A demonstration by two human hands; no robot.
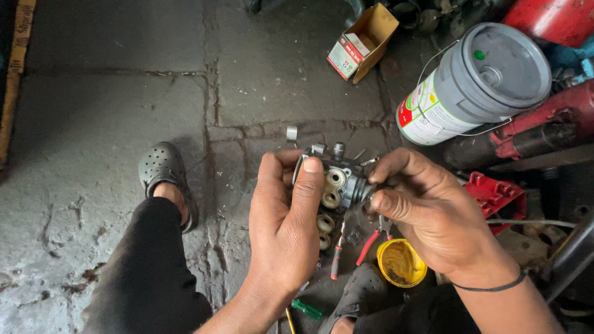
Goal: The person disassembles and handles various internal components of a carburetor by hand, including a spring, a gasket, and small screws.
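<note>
Gripping the grey metal valve block (334,185) above the concrete floor (111,111), the left hand (288,229) wraps it firmly, steadying it, ports facing up. The right hand (427,213) pinches a fitting at its side, fingers closed tight. Pliers (371,241) and a yellow grease tub (401,263) lie below.

1 valve block (337,185), 1 grey bucket (476,83), 1 cardboard box (362,43), 1 yellow tub (401,263), 2 clogs (164,170).
</note>
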